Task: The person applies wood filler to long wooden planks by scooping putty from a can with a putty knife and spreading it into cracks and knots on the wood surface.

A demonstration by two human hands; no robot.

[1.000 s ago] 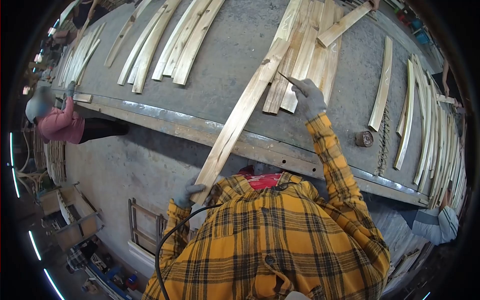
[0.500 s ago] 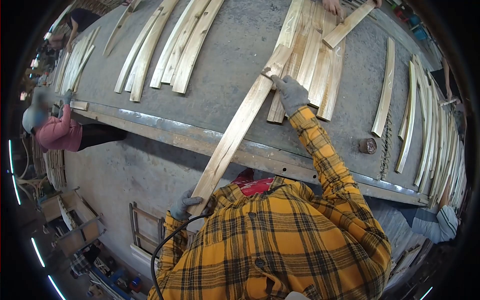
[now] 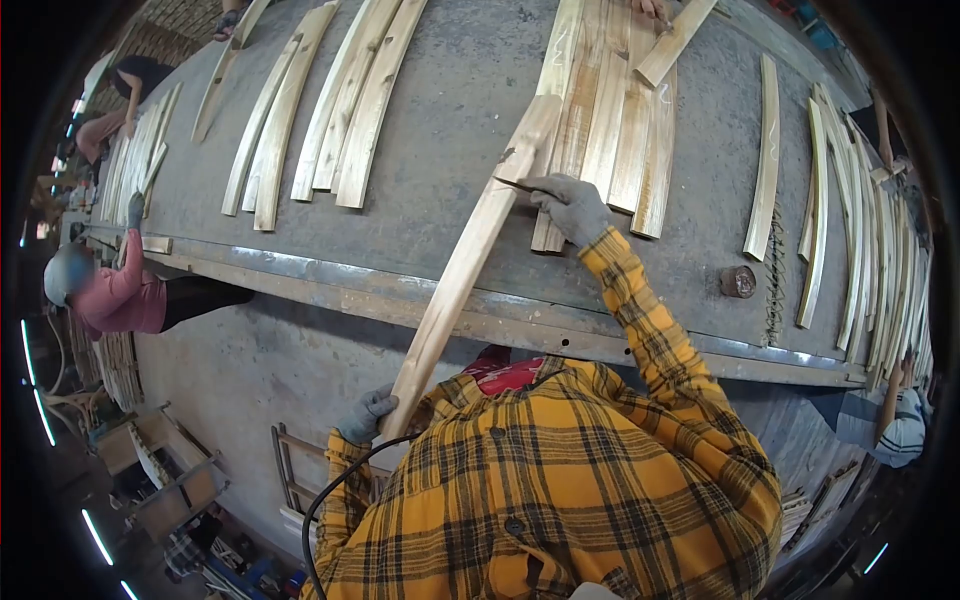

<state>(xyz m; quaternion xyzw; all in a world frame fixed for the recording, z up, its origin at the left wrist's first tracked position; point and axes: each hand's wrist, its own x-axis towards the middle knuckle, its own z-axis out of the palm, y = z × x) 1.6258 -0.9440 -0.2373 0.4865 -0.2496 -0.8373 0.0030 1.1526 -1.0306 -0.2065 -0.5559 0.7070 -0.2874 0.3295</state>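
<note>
My left hand [image 3: 368,412], in a grey glove, grips the near end of a long wooden slat [image 3: 465,255]. The slat slants up over the table edge, and its far end overlaps other slats on the table. My right hand [image 3: 575,207], also gloved, is closed on a thin dark pointed tool [image 3: 517,185]. The tool's tip lies at the slat's right part, just below a dark spot [image 3: 507,155] near the far end. Beside my right hand lies a group of boards [image 3: 608,125], side by side.
More slats lie on the grey table [image 3: 450,140], left and right. A small dark pot [image 3: 738,281] stands near a coiled wire strip [image 3: 774,290]. A co-worker's hand [image 3: 652,10] is at the far side. A person in pink [image 3: 120,290] stands left, another person [image 3: 890,420] right.
My right hand has drawn back slightly from the slat, and the dark tool now shows. The slat's far end has shifted left and up. The co-worker's board opposite has moved up and left.
</note>
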